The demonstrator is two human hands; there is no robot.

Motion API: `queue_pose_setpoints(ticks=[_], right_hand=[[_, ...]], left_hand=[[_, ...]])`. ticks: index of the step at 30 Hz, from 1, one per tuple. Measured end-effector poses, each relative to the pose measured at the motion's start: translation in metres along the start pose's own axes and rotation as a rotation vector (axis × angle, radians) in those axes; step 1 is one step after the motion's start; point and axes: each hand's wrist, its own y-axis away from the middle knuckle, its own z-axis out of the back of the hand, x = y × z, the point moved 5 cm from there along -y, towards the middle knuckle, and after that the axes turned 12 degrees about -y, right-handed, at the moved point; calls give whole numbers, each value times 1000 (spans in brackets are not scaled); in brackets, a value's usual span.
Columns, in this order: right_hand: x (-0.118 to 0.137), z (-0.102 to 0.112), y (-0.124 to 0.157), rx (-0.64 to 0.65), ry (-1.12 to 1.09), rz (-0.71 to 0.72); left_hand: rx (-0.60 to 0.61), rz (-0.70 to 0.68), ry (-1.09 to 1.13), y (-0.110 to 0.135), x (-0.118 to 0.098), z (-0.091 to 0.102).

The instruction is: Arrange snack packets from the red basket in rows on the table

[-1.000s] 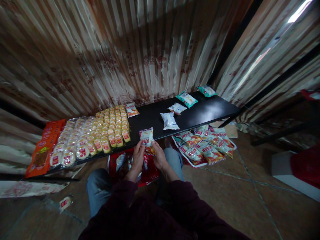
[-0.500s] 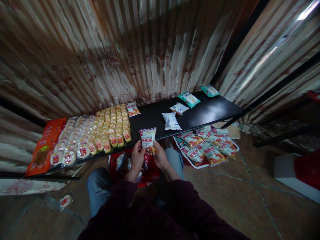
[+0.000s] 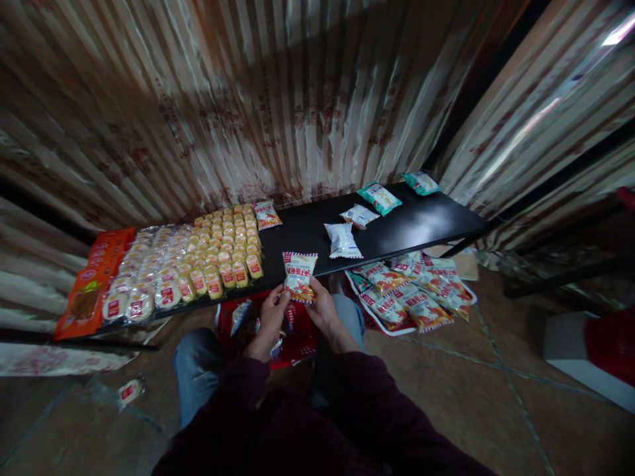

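Note:
I hold a small white snack packet [image 3: 298, 272] with red print by its lower corners, just over the front edge of a low black table [image 3: 397, 228]. My left hand [image 3: 272, 317] pinches its lower left corner. My right hand [image 3: 323, 311] grips its lower right side. Rows of small yellow and red packets [image 3: 229, 248] cover the table to the left of the held packet. Beside them lie round white wrapped snacks [image 3: 149, 277] and orange packs [image 3: 94, 281].
Loose packets lie on the table's right half: a white one [image 3: 342, 239], another white one [image 3: 359, 215], two green ones [image 3: 380, 197]. A tray of red-and-white packets [image 3: 411, 294] sits on the floor under the table. A red bag [image 3: 292, 334] lies between my knees. One packet [image 3: 129, 390] lies on the floor.
Both hands have carried the held packet slightly up and to the right, toward the table's front edge. Everything else keeps its place.

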Motion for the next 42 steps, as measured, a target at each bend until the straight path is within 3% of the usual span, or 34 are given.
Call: queue_pose_setpoints(ticks=[4,9,16,23,29,34,37,42], right_hand=[[-1,3,-2,-18,-19,-102],[7,-4,1,0,5,-51],[8,-13,-3,62,46,-19],[4,-12,-10,-7,76,10],[8,-9,-15,-43,163,51],[16,-16,-20,2,210,90],[19,-22,-24,10,244,105],[19,-28,-34,74,322,123]], left_hand=[[-23,14,115,-2,3,1],[-142,31,128,-10,4,4],[-156,14,55,-12,6,3],[-141,-92,-18,-11,2,1],[-165,-174,-351,-14,-9,4],[-271,-405,-700,0,-32,0],[-243,-477,-755,3,-34,-8],[-240,-447,-673,-9,-30,-8]])
